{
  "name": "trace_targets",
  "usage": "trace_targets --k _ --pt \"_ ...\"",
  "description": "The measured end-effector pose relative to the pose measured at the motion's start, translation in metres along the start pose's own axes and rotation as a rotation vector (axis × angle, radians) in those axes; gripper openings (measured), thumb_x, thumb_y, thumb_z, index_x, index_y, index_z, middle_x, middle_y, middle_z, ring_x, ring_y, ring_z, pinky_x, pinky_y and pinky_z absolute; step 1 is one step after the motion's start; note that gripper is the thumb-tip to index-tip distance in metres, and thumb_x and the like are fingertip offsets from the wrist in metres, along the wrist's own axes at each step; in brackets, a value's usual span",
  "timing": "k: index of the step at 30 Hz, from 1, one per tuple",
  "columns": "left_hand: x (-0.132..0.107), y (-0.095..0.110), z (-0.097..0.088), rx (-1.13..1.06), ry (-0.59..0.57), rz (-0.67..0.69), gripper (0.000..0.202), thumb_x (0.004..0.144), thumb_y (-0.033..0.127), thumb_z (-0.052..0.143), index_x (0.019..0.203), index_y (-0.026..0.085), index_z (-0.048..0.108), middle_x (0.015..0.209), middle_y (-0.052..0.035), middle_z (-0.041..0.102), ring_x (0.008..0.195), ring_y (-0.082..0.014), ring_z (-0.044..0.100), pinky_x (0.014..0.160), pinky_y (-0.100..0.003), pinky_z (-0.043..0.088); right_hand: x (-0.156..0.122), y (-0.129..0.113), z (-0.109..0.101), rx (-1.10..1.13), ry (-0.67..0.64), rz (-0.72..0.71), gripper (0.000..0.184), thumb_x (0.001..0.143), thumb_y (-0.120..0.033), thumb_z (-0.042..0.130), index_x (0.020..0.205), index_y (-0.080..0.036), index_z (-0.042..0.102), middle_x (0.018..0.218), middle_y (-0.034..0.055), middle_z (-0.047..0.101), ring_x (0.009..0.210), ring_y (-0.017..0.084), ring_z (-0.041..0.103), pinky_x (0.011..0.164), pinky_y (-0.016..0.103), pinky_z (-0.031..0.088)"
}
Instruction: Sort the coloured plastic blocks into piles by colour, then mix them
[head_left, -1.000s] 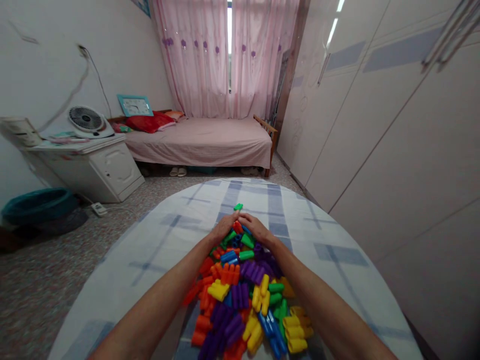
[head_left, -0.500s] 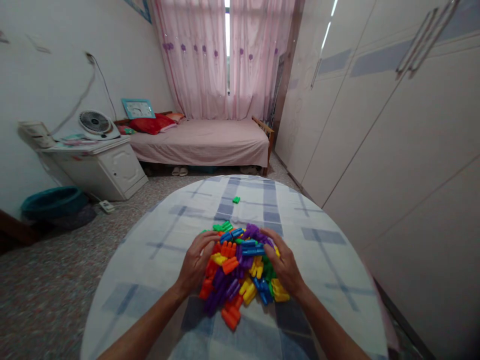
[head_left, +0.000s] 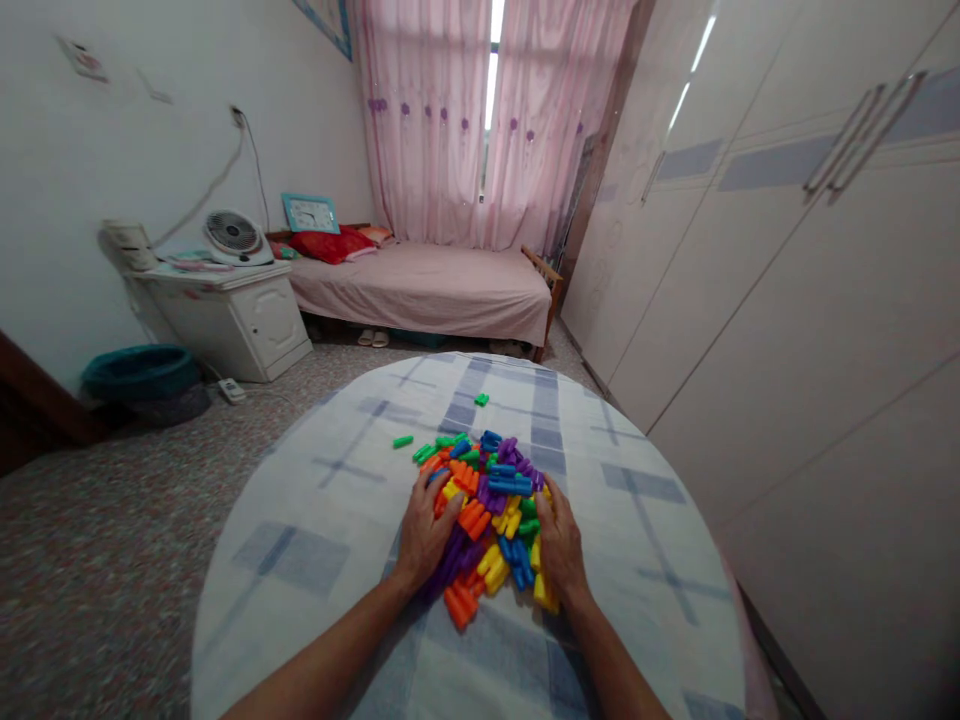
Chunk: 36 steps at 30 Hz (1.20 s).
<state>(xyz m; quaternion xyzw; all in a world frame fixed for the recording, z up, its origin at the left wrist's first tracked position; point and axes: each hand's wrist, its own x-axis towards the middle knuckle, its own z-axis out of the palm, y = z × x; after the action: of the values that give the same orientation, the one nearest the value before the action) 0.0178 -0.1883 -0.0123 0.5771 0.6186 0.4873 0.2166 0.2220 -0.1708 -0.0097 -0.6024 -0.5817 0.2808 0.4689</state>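
Note:
A heap of plastic toy building blocks in orange, purple, yellow, blue and green lies on the round table. My left hand cups its left side, fingers curved apart against orange and yellow pieces. At the right edge my right hand rests against yellow and green ones, its fingers spread. Neither hand visibly grips a single block; some fingertips are hidden among the pieces. On top sits a blue block. Away from the heap lie a green block at the back and a green stick-like piece to the left.
A checked cloth covers the table. Beyond it stand a bed, a white cabinet with a fan, and a teal-lined bin. A tall wardrobe runs along the right.
Both hands have come lower and nearer to each other around the heap. Green and blue pieces at its back now show more, with a green one apart at left. The view has shifted.

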Motion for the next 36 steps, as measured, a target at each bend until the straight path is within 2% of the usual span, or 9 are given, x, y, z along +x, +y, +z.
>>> trace_targets --k 6,10,19,23,26,29,32,34,36 --pt "0.004 0.001 0.016 -0.086 0.039 -0.016 0.049 0.086 0.042 0.048 0.126 0.014 0.051 0.132 -0.0139 0.047 0.128 -0.0250 0.041 0.110 -0.044 0.030 0.009 -0.001 0.008 -0.002 0.010 -0.067 0.056 0.086 -0.055 0.043 0.129 -0.020 0.052 0.131 0.0096 0.054 0.122 0.025 0.047 0.106 0.047 0.032" --pt "0.006 0.000 0.022 -0.151 0.026 -0.028 0.048 0.090 0.039 0.041 0.131 0.015 0.047 0.134 -0.0134 0.050 0.129 -0.0237 0.041 0.111 -0.045 0.028 0.012 -0.014 0.013 -0.027 0.012 -0.123 0.054 0.084 -0.053 0.048 0.127 -0.022 0.054 0.129 0.0090 0.055 0.121 0.026 0.047 0.106 0.048 0.031" --pt "0.015 -0.002 0.028 -0.354 0.024 -0.091 0.056 0.091 0.038 0.033 0.141 0.012 0.029 0.150 -0.0150 0.029 0.140 -0.0218 0.024 0.116 -0.043 0.019 0.015 -0.053 0.044 -0.075 -0.154 -0.385 0.045 0.082 -0.034 0.055 0.126 -0.023 0.056 0.135 0.0080 0.050 0.127 0.023 0.043 0.108 0.046 0.029" --pt "0.021 -0.008 0.024 -0.353 0.049 -0.057 0.046 0.088 0.035 0.035 0.128 0.014 0.046 0.138 -0.0144 0.045 0.132 -0.0229 0.038 0.113 -0.044 0.026 0.010 -0.076 0.054 -0.188 -0.295 -0.526 0.044 0.082 -0.028 0.056 0.125 -0.025 0.056 0.137 0.0068 0.050 0.127 0.023 0.043 0.107 0.044 0.031" --pt "0.025 -0.011 0.013 -0.330 0.053 -0.019 0.038 0.086 0.034 0.037 0.112 0.015 0.057 0.122 -0.0128 0.057 0.118 -0.0230 0.051 0.107 -0.044 0.034 0.005 -0.087 0.044 -0.205 -0.391 -0.618 0.044 0.082 -0.027 0.056 0.126 -0.028 0.055 0.137 0.0053 0.049 0.129 0.023 0.041 0.108 0.044 0.031" --pt "0.021 -0.011 -0.005 -0.289 0.054 -0.075 0.036 0.087 0.032 0.039 0.113 0.017 0.057 0.120 -0.0104 0.058 0.118 -0.0215 0.051 0.107 -0.042 0.034 -0.002 -0.070 0.014 -0.242 -0.267 -0.570 0.047 0.084 -0.035 0.055 0.130 -0.028 0.050 0.140 0.0059 0.045 0.134 0.026 0.033 0.110 0.049 0.025" --pt "-0.001 -0.009 -0.027 -0.233 0.033 -0.102 0.041 0.088 0.033 0.041 0.125 0.018 0.051 0.129 -0.0102 0.053 0.124 -0.0214 0.046 0.110 -0.041 0.031 -0.016 -0.024 -0.021 -0.333 -0.074 -0.376 0.058 0.082 -0.046 0.055 0.135 -0.023 0.044 0.140 0.0104 0.044 0.134 0.030 0.033 0.109 0.055 0.025" --pt "-0.023 -0.008 -0.039 -0.148 -0.036 -0.053 0.051 0.087 0.038 0.047 0.135 0.021 0.043 0.138 -0.0101 0.046 0.130 -0.0229 0.041 0.111 -0.041 0.030 -0.030 0.009 -0.040 -0.389 -0.092 -0.240 0.070 0.079 -0.051 0.057 0.139 -0.022 0.038 0.141 0.0126 0.042 0.131 0.031 0.037 0.106 0.053 0.031" --pt "-0.046 -0.007 -0.046 -0.010 -0.121 0.002 0.069 0.080 0.044 0.059 0.142 0.023 0.035 0.146 -0.0106 0.037 0.135 -0.0275 0.033 0.112 -0.044 0.028 -0.046 0.031 -0.048 -0.425 -0.169 -0.210 0.080 0.074 -0.052 0.062 0.142 -0.021 0.033 0.143 0.0139 0.040 0.130 0.033 0.038 0.104 0.053 0.033"
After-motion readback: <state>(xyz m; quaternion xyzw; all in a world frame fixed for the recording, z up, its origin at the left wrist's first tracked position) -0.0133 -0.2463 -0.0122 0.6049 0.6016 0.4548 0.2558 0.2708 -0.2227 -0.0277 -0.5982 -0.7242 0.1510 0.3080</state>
